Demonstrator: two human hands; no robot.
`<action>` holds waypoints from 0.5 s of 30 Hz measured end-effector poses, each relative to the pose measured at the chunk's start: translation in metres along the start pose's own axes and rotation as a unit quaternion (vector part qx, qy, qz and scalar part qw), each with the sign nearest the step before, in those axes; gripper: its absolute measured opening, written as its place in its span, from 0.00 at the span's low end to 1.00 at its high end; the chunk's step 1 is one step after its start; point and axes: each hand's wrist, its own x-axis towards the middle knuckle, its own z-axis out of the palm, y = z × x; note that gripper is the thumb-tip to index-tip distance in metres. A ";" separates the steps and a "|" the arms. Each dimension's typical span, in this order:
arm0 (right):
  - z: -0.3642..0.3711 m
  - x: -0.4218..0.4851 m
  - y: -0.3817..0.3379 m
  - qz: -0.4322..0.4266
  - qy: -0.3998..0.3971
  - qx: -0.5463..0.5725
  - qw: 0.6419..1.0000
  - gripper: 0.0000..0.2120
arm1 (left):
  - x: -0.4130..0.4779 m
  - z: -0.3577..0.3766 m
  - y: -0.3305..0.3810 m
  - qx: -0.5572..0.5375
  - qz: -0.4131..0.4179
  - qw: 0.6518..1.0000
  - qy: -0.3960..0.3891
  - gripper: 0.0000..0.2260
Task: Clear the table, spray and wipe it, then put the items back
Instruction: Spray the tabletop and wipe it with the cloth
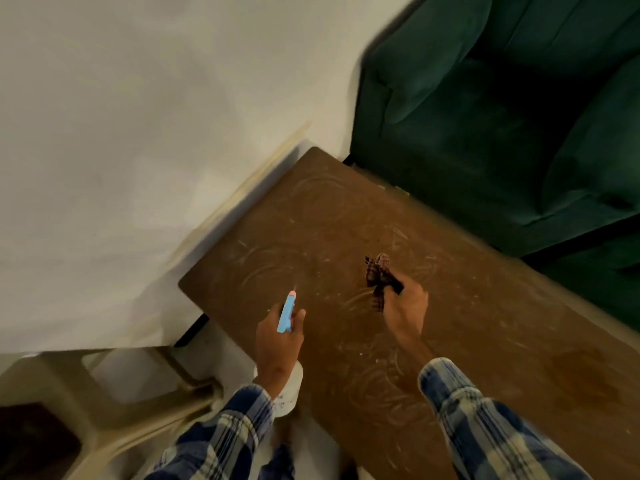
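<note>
A brown wooden table (467, 323) runs from the centre to the lower right, its top marked with pale swirled streaks. My left hand (277, 344) grips a spray bottle (288, 313) with a light blue head and a white body, its nozzle aimed over the table's near left corner. My right hand (403, 313) hovers above the tabletop, fingers closed around a bunched dark checked cloth (379, 277) that sticks out ahead of the knuckles. Both sleeves are blue plaid.
A dark green sofa (502, 116) stands against the table's far side at the upper right. A white wall (138, 133) fills the left. A beige plastic stool (104, 393) sits on the floor at the lower left, beside the table's end.
</note>
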 end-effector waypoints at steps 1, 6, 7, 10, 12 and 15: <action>0.017 -0.004 -0.004 -0.008 -0.010 -0.001 1.000 0.21 | 0.002 -0.012 -0.011 -0.006 -0.010 1.000 0.003 0.11; 0.088 -0.033 -0.026 -0.055 -0.041 -0.042 0.997 0.21 | 0.018 -0.060 -0.048 -0.003 -0.017 1.000 0.019 0.06; 0.100 -0.037 -0.028 -0.069 -0.041 -0.059 0.995 0.21 | 0.022 -0.067 -0.055 -0.001 -0.018 1.000 0.022 0.06; 0.142 -0.042 -0.031 -0.083 -0.063 -0.131 0.986 0.22 | 0.035 -0.087 -0.076 -0.010 -0.016 0.999 0.029 0.07; 0.170 -0.046 -0.031 -0.088 -0.087 -0.179 0.976 0.21 | 0.044 -0.097 -0.087 -0.025 -0.012 0.999 0.036 0.08; 0.212 -0.070 -0.038 -0.138 -0.145 -0.247 0.948 0.19 | 0.056 -0.109 -0.102 -0.028 -0.011 0.998 0.063 0.07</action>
